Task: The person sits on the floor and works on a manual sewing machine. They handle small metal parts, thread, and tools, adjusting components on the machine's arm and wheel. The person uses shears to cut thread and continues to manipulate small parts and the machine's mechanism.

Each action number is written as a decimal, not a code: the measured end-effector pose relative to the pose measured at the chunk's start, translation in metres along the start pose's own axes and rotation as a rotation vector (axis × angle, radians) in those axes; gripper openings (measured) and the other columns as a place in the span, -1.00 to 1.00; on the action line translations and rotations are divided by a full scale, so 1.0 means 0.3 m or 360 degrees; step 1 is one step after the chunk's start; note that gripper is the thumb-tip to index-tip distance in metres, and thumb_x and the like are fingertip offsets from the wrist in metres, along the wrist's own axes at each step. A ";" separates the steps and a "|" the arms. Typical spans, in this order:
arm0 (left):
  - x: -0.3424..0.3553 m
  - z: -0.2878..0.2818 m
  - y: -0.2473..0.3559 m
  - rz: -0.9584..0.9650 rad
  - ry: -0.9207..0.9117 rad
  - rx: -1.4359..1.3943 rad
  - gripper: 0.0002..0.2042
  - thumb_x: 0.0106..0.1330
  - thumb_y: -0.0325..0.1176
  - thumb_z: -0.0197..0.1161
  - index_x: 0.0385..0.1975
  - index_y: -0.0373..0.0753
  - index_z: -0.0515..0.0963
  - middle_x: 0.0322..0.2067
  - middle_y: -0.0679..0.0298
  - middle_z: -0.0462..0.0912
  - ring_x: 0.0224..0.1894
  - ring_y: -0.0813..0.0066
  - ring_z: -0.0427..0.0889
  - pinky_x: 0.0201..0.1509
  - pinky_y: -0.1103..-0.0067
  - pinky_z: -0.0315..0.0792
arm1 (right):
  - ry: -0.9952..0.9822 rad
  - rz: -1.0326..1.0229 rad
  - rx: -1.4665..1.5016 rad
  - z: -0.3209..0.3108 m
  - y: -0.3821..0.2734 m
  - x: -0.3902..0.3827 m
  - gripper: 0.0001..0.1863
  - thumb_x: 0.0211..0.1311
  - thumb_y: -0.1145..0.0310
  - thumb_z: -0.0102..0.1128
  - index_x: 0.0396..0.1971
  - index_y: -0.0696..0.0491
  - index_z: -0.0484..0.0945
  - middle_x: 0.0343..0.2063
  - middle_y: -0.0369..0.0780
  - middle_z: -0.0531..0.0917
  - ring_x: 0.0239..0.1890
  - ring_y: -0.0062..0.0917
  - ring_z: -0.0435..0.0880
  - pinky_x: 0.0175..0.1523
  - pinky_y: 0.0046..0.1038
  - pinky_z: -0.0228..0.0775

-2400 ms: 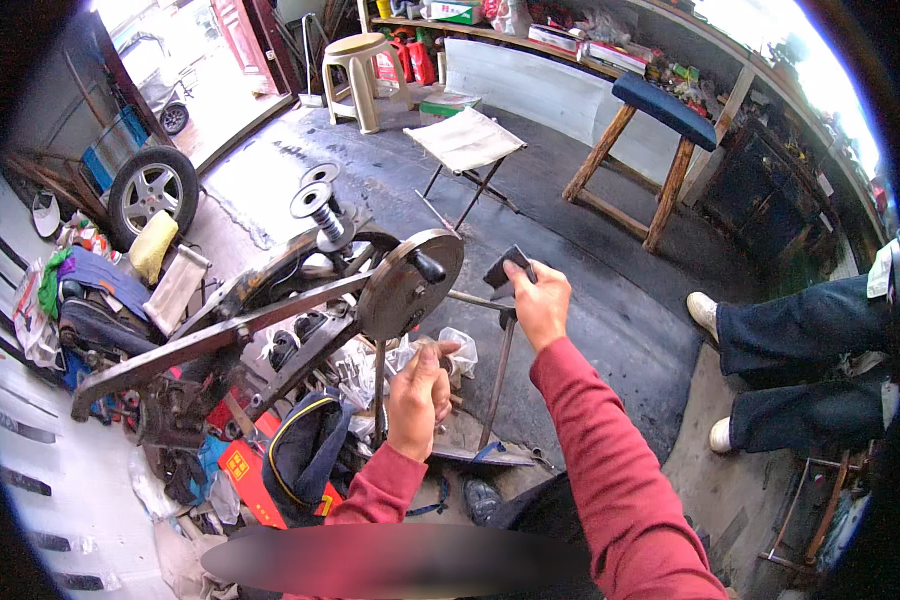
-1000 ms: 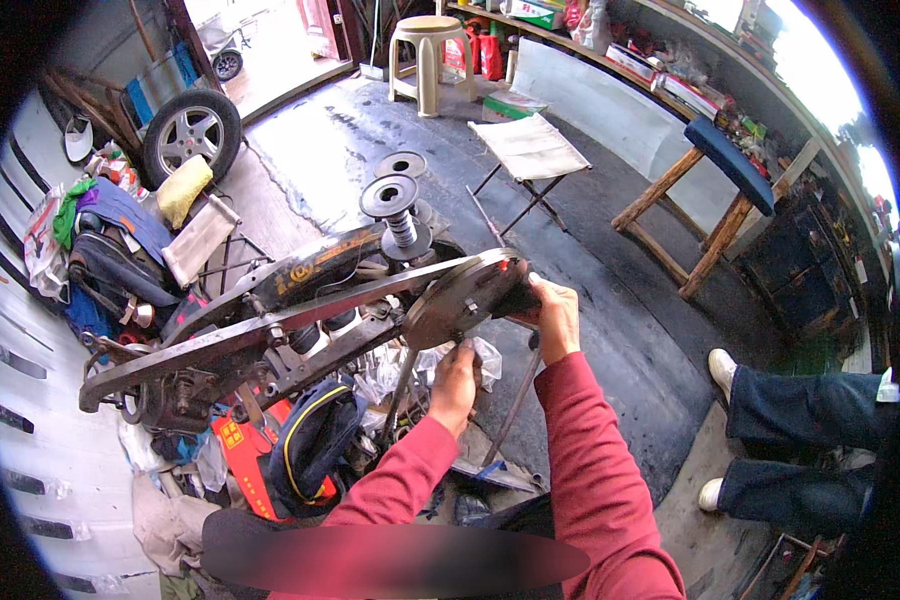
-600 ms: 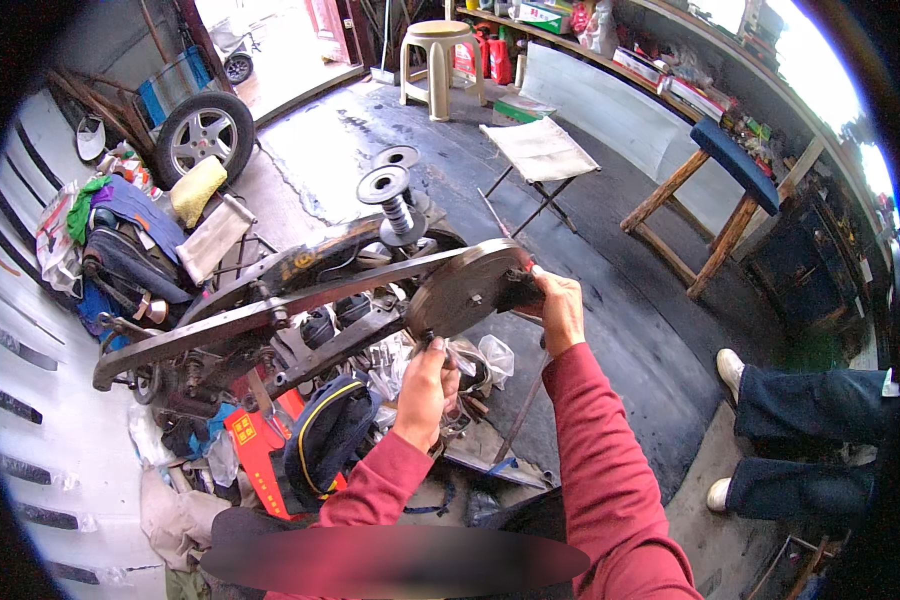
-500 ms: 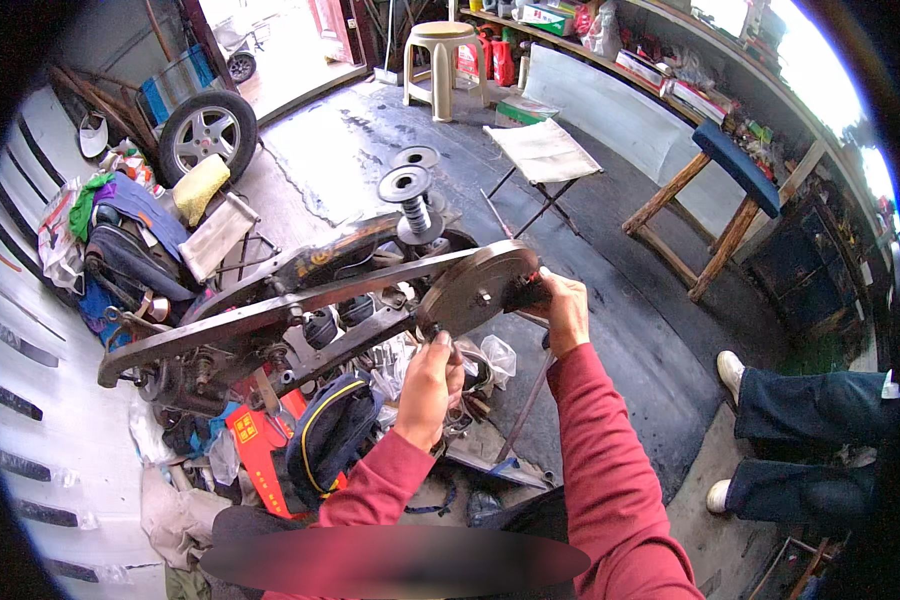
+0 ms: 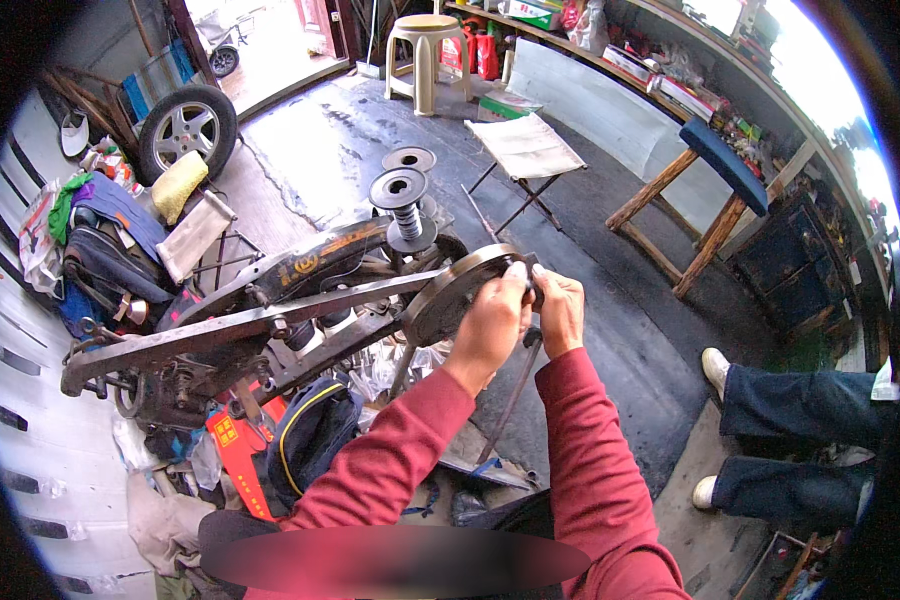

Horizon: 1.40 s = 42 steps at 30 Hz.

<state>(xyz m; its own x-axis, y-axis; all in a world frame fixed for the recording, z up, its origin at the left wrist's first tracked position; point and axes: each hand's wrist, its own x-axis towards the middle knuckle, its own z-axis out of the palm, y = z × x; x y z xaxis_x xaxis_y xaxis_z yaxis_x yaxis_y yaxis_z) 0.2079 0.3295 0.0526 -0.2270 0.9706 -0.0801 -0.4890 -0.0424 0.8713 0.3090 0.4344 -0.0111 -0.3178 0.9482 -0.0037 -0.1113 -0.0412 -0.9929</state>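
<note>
In front of me stands a dark metal machine with a long flat bar (image 5: 260,322) and a round metal wheel (image 5: 432,312) at its right end. My left hand (image 5: 490,325) reaches across the wheel's face, its fingers closed at the right rim. Beside it, my right hand (image 5: 561,305) pinches at the same spot, thumb and fingertips almost touching the left ones. A small dark part shows between the fingertips; its kind is hidden. Behind the wheel rises a spindle with a flanged metal spool (image 5: 400,190).
Below the machine lie a dark bag with yellow trim (image 5: 315,440), a red sheet (image 5: 238,460) and loose clutter. A folding stool (image 5: 527,147) and a blue-topped wooden stool (image 5: 722,165) stand beyond. At right are another person's legs (image 5: 800,400). A car wheel (image 5: 187,135) leans far left.
My left hand has moved up and right from the wheel's lower edge to its right rim, beside my right hand. The wheel now appears more edge-on, and the whole view has shifted slightly.
</note>
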 end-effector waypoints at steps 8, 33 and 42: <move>0.085 -0.110 -0.328 -0.0141 0.0490 0.0943 -0.41 0.57 0.07 -0.16 -0.33 -0.41 0.56 -0.42 -0.13 0.64 -0.27 -0.05 0.64 -0.09 0.16 0.41 | -0.0009 -0.0107 -0.0092 -0.006 -0.011 0.018 -0.74 0.43 0.28 0.20 -0.31 0.12 0.78 -0.38 -0.37 0.74 -0.40 -0.69 0.64 -0.20 -0.57 0.51; 0.089 0.019 -0.118 -0.0005 0.0169 -0.0024 -0.63 0.62 -0.06 -0.03 -0.43 -0.10 0.53 -0.60 0.48 0.37 -0.62 0.67 0.28 -0.54 0.63 0.10 | -0.0016 -0.0232 -0.0160 0.011 -0.086 -0.007 -0.71 0.47 0.30 0.18 -0.32 0.20 0.75 -0.45 -0.45 0.64 -0.44 -0.76 0.46 -0.31 -0.62 0.30; -0.100 -0.293 -0.352 -0.0506 0.0487 0.0253 -0.76 0.53 -0.22 0.07 -0.33 -0.23 0.49 -0.49 0.29 0.49 -0.45 0.40 0.51 -0.39 0.44 0.37 | 0.0032 -0.0220 -0.0060 0.022 -0.109 -0.021 -0.70 0.44 0.33 0.19 -0.28 0.29 0.74 -0.45 -0.41 0.69 -0.38 -0.75 0.52 -0.20 -0.57 0.37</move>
<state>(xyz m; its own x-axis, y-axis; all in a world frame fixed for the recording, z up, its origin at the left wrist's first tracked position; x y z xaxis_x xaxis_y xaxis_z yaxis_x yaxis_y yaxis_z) 0.1923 0.2841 -0.0796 -0.3365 0.8140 -0.4735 -0.4447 0.3059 0.8418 0.3084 0.4278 0.0220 -0.2826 0.9502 0.1317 -0.1175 0.1019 -0.9878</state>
